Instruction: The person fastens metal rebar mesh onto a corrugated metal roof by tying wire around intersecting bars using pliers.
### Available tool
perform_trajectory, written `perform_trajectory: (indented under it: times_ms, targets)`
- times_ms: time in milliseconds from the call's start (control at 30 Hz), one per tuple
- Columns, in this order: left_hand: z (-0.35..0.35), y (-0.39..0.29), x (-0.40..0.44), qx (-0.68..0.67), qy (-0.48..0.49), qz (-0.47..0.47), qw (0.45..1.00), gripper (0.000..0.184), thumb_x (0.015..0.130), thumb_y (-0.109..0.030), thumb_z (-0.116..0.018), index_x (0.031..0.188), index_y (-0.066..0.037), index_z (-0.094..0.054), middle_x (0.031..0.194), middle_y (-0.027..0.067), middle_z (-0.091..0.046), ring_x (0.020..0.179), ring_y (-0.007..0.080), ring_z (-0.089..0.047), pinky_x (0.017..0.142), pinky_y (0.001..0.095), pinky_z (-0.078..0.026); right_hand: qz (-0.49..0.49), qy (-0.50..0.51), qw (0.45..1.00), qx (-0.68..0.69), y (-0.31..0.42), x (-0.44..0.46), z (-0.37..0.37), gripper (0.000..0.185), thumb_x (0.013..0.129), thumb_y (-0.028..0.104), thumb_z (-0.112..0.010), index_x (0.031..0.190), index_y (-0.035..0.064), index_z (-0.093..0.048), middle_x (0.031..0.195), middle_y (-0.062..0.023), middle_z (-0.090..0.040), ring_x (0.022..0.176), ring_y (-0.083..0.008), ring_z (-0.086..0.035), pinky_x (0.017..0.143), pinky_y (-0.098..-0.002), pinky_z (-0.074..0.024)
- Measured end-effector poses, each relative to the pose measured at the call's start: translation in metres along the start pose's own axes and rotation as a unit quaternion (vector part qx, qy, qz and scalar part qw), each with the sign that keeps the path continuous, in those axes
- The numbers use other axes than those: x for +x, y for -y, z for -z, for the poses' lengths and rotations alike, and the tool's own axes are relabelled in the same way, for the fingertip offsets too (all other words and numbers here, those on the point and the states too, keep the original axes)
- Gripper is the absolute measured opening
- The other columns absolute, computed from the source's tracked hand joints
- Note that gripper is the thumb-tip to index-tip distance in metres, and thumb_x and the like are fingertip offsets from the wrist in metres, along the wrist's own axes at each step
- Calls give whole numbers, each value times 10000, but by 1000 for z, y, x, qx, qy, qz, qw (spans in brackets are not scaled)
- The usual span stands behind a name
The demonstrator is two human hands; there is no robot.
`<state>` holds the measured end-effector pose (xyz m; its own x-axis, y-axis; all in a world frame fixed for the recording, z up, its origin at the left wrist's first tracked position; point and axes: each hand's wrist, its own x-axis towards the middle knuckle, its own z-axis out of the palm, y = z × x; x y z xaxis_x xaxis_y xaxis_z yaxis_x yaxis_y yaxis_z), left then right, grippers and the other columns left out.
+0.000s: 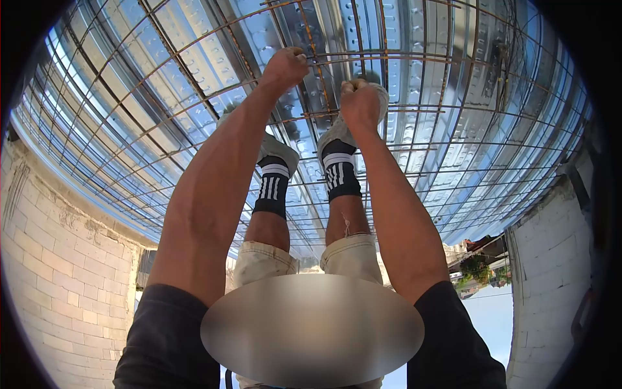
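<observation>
Pale block wall (pixel 58 279) on view left, mortar joints showing, rough band along its edge. Second pale wall (pixel 544 285) on view right, partly in the dark lens border. Between them, nearer the right wall: green foliage (pixel 475 268), a reddish-brown roof (pixel 484 244), pale blue sky (pixel 489 324).

Black socks (pixel 274 188) with white stripes, cream shorts (pixel 262 261), black sleeves (pixel 170 337), grey shoes (pixel 335 134); rust-brown rebar (pixel 414 58) over silver-blue ribbed decking (pixel 405 159); cream block wall (pixel 65 259).
</observation>
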<state>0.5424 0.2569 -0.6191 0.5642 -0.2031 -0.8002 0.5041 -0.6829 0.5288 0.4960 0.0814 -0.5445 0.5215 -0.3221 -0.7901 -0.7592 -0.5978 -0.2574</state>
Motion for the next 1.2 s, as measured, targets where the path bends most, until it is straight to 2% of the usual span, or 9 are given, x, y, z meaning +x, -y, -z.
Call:
perform_trajectory:
  times_ms: [133,233,300,500,633,833,967,1067,1200]
  targets:
    - [6,29,31,-68,103,-51,991,158,624,-46,-702,780,-62,-689,893,81,-659,931,282,-654,700,336,-548,24,-3,1000,-1,3,8,-12,270,927,252,-542,1000,24,-665,995,-226,-679,951,-401,-652,837,-482,-504]
    - [8,13,25,-148,73,33,986,108,798,-109,-671,875,-33,-662,778,59,-619,741,206,-632,513,275,-480,24,18,999,-32,2,12,-15,272,931,255,-529,1028,31,-650,1010,-217,-677,966,-398,-646,835,-486,-503]
    - [14,-30,6,-322,32,234,917,159,886,-167,-632,916,-12,-653,735,58,-608,683,174,-611,467,249,-438,18,13,1000,-9,2,15,-17,268,923,257,-543,1003,33,-667,995,-217,-682,953,-396,-652,833,-482,-505]
    - [-5,-12,-16,-149,-174,79,970,356,926,-305,-632,1091,8,-670,758,17,-625,599,75,-532,534,246,-431,20,70,983,170,8,25,-23,273,888,234,-591,1015,21,-705,929,-229,-689,874,-387,-669,779,-416,-506]
    - [-21,-30,-48,-74,-213,-15,974,355,896,-306,-663,1107,-22,-685,867,117,-697,775,203,-652,744,312,-506,-9,124,961,248,7,4,-20,318,881,191,-587,1132,16,-671,944,-239,-684,845,-372,-669,751,-398,-498]
    - [-21,-27,-49,-26,-126,-52,990,337,865,-150,-566,1177,-77,-672,1121,172,-647,1052,314,-613,930,370,-479,125,17,981,146,1,-25,-37,360,916,214,-576,1225,39,-635,942,-197,-703,821,-297,-684,747,-382,-513]
    - [-8,-21,-45,18,-23,-82,996,416,874,-76,-466,1257,-99,-627,1164,177,-620,1103,301,-593,973,371,-459,123,71,990,21,25,-23,-20,301,908,219,-575,1128,28,-650,997,-236,-680,949,-389,-657,831,-437,-514]
    - [-4,-3,-36,64,-15,-135,989,418,888,-86,-459,1270,-119,-622,1064,159,-652,990,269,-634,896,360,-489,167,86,980,-60,34,1,-1,252,901,226,-577,1040,33,-660,991,-216,-686,961,-388,-654,828,-440,-523]
    - [5,-22,-43,17,11,-9,1000,451,832,-64,-445,1220,-136,-662,998,165,-674,878,290,-649,797,359,-511,152,41,986,-57,27,34,19,270,892,255,-589,1041,43,-664,995,-203,-693,956,-372,-663,836,-438,-524]
